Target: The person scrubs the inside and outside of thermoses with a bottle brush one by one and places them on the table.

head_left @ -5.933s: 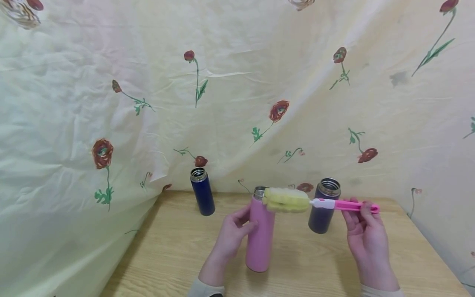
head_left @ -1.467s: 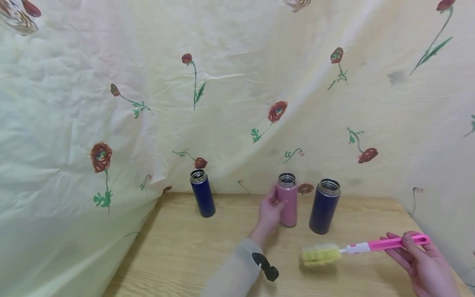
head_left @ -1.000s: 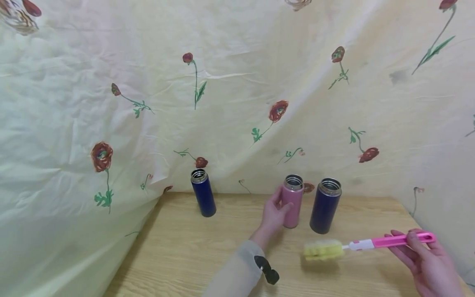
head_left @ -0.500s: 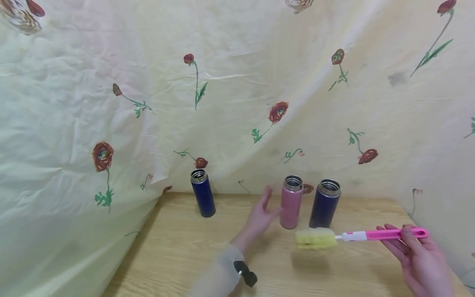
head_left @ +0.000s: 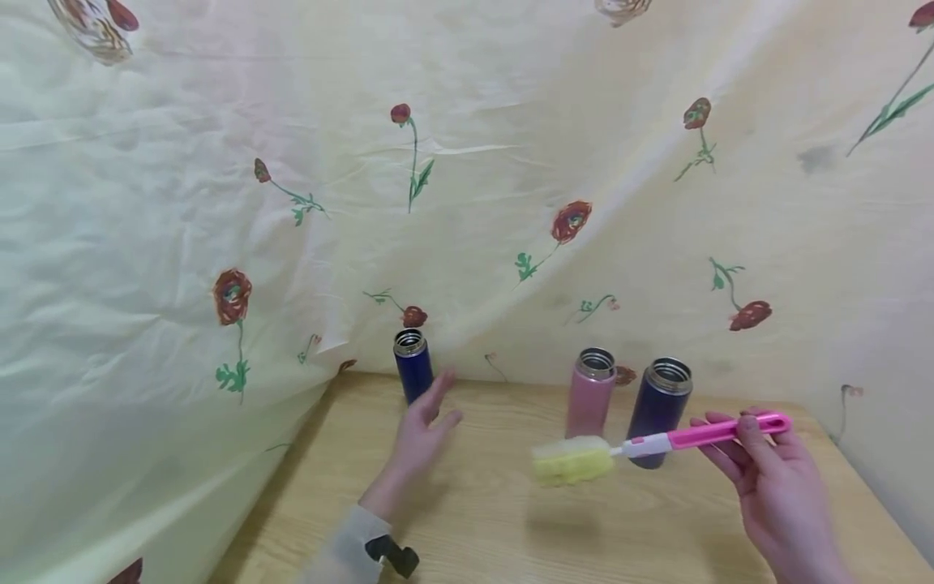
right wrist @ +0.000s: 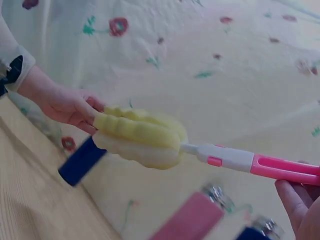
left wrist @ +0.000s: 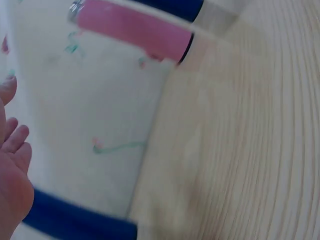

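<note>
My right hand (head_left: 766,478) grips the pink handle of a bottle brush (head_left: 660,440), whose yellow sponge head (head_left: 572,461) hovers over the wooden table (head_left: 511,519) in front of the pink flask (head_left: 592,391). In the right wrist view the brush (right wrist: 220,155) lies level, sponge to the left. My left hand (head_left: 423,430) is open, fingers spread, just in front of the small dark blue flask (head_left: 413,374) at the back left and apart from it. A larger dark blue flask (head_left: 660,405) stands right of the pink one. All three flasks stand upright, lids off.
A cream cloth printed with red flowers (head_left: 467,178) hangs behind the table and drapes down its left side. The flasks stand along the table's back edge. In the left wrist view the pink flask (left wrist: 130,27) and the small blue flask (left wrist: 75,222) are blurred.
My left hand has let go of the pink flask and moved left toward the small blue flask. My right hand has lifted the brush and carried it leftward.
</note>
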`<act>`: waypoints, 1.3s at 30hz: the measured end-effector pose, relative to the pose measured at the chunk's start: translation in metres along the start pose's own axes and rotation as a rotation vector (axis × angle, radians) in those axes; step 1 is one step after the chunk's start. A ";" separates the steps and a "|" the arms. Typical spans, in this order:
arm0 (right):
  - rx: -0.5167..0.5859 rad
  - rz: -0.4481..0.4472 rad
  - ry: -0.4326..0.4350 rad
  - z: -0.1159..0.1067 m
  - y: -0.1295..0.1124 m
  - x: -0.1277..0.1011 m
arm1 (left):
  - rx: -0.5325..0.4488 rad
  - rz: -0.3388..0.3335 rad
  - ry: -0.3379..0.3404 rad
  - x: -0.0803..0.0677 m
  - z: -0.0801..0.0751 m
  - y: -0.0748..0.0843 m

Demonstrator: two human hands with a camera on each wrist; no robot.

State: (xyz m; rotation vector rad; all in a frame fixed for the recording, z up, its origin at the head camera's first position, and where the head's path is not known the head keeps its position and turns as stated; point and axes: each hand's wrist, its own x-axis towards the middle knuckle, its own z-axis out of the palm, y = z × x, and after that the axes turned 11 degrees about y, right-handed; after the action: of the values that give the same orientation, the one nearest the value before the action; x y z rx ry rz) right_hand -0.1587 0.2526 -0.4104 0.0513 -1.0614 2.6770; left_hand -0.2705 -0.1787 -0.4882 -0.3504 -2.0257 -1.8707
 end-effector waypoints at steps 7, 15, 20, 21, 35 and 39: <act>-0.141 -0.092 -0.064 0.053 0.021 0.005 | -0.067 0.129 0.368 0.007 -0.037 -0.005; -0.381 -0.180 -0.105 0.130 0.041 0.022 | -0.012 -0.011 0.526 0.027 -0.053 -0.026; -0.442 -0.247 -0.135 0.176 0.058 0.049 | 0.029 -0.186 0.483 0.044 -0.049 -0.041; -0.438 -0.268 -0.142 0.184 0.062 0.055 | 0.042 -0.210 0.476 0.046 -0.048 -0.044; -0.521 -0.463 -0.252 0.269 0.102 0.109 | 0.030 -0.260 0.464 0.062 -0.033 -0.059; -0.578 -0.482 -0.283 0.289 0.113 0.118 | 0.000 -0.279 0.483 0.063 -0.033 -0.062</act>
State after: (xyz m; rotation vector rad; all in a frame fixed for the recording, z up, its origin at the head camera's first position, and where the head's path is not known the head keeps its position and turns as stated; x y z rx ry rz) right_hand -0.3189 0.0047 -0.2594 0.5123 -1.6246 1.8993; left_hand -0.3497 -0.2206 -0.5155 0.3736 -1.8037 -1.8782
